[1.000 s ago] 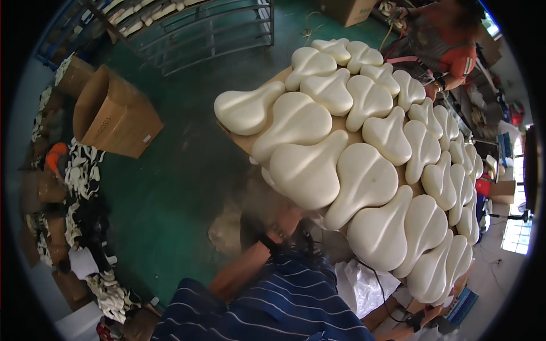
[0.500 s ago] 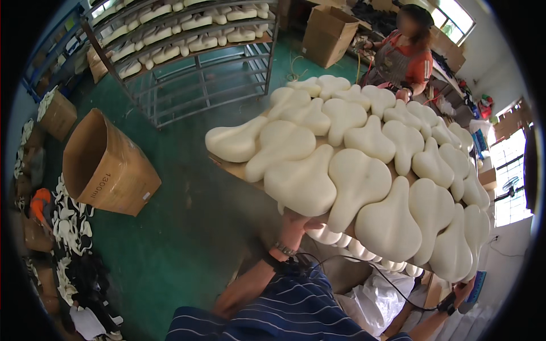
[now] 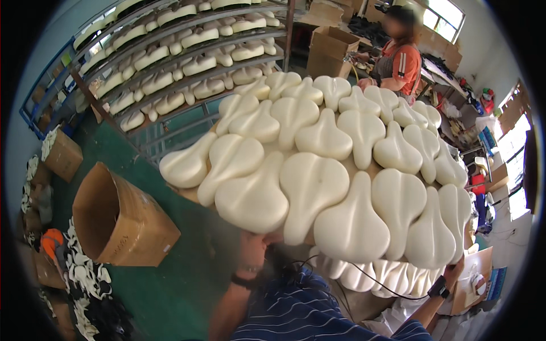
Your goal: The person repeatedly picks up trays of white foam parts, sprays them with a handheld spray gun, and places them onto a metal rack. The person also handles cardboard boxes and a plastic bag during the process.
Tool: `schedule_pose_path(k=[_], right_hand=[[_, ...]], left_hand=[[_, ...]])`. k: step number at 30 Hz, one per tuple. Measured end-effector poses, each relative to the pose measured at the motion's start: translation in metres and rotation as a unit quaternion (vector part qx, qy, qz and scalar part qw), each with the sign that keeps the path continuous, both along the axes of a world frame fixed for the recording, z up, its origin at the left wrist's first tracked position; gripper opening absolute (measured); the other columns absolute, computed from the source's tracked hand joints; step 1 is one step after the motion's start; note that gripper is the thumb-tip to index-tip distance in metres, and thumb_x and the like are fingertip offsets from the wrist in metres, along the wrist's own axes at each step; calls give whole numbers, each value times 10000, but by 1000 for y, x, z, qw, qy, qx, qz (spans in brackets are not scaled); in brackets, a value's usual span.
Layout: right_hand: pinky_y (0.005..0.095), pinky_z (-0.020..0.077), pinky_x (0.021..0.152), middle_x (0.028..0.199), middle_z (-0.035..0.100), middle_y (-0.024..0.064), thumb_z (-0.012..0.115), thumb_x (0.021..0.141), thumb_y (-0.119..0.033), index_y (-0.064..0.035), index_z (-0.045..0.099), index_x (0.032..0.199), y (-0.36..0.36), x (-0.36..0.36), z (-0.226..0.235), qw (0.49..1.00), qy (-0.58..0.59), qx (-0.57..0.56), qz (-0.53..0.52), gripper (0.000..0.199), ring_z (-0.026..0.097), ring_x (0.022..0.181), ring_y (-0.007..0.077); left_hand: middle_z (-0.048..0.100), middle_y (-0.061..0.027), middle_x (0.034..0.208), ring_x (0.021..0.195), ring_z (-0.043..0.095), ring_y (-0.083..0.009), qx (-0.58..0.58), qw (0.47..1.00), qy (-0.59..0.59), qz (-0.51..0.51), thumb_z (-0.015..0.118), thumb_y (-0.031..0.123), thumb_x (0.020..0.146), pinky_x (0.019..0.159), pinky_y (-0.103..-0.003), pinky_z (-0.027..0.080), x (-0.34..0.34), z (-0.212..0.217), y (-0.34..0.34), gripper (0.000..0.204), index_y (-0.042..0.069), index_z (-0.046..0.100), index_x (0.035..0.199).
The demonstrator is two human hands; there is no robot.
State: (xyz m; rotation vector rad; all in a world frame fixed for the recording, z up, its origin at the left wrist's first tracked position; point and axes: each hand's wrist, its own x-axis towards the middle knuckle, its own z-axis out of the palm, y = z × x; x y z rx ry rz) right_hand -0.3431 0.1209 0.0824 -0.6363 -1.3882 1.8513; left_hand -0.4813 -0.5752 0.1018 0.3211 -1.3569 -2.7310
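Note:
A wide flat board point(image 3: 186, 194) spans the middle of the head view, raised in front of my body. Cream-white foam bicycle saddle pads point(image 3: 352, 227) cover it in close rows, some with the narrow nose toward me and some away. Under its near edge, left of centre, my left hand point(image 3: 259, 241) grips the board, with the fingers partly hidden beneath it. My right hand point(image 3: 453, 274) holds the near right corner from below, its fingertips mostly out of sight. A second layer of saddle pads point(image 3: 392, 275) shows lower down, beneath the near edge.
A metal rack point(image 3: 153, 94) loaded with more saddle pads stands beyond the board at far left. An open cardboard box point(image 3: 139, 233) sits on the green floor to the left. A co-worker in an orange top point(image 3: 401, 62) stands at the far right beside another carton point(image 3: 331, 51).
The loaded board has shifted leftward in view, with both my hands still on it. The rack appears nearer and larger. The co-worker has turned and the arms have changed position.

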Motion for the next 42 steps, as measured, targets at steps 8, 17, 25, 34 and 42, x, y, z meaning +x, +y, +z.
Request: schedule_pose_path(k=[8, 17, 25, 34, 42], right_hand=[[342, 584, 842, 1132, 691, 115, 523, 1002, -297, 3, 600, 1271, 9, 28, 59, 986, -67, 139, -62, 410, 695, 1010, 221], [337, 589, 825, 1147, 682, 127, 519, 998, -292, 10, 592, 1285, -16, -7, 35, 988, -77, 102, -88, 423, 694, 1014, 229], [330, 593, 811, 1159, 674, 136, 518, 993, -286, 19, 584, 1300, -132, -92, 25, 994, -93, -8, -62, 437, 691, 1026, 239], [259, 396, 464, 798, 572, 81, 470, 1002, -49, 61, 576, 1205, -302, -146, 90, 841, -282, 462, -1, 254, 525, 627, 129], [389, 524, 893, 1224, 643, 145, 552, 1009, -305, -6, 506, 1412, -440, -145, 70, 770, -363, 524, 18, 504, 630, 1087, 288]], left_hand=[[668, -190, 1149, 946, 712, -305, -124, 985, -52, -111, 652, 116, 954, 823, -431, 622, -19, 55, -41, 323, -51, 592, 1223], [662, -206, 1137, 968, 700, -318, -105, 979, -49, -169, 616, 89, 970, 828, -448, 629, -63, 33, -57, 312, -82, 568, 1227], [713, -160, 1042, 899, 718, -256, -29, 985, -122, -118, 651, 104, 933, 806, -361, 615, -142, -40, -134, 274, -55, 660, 1156], [712, -185, 1051, 864, 731, -293, -78, 985, -139, -69, 625, 84, 943, 718, -404, 638, -201, -116, -223, 287, -72, 623, 1183], [730, -173, 890, 717, 732, -250, -16, 971, -229, 69, 660, 87, 922, 608, -371, 616, -233, -190, -329, 233, -68, 663, 1095]])
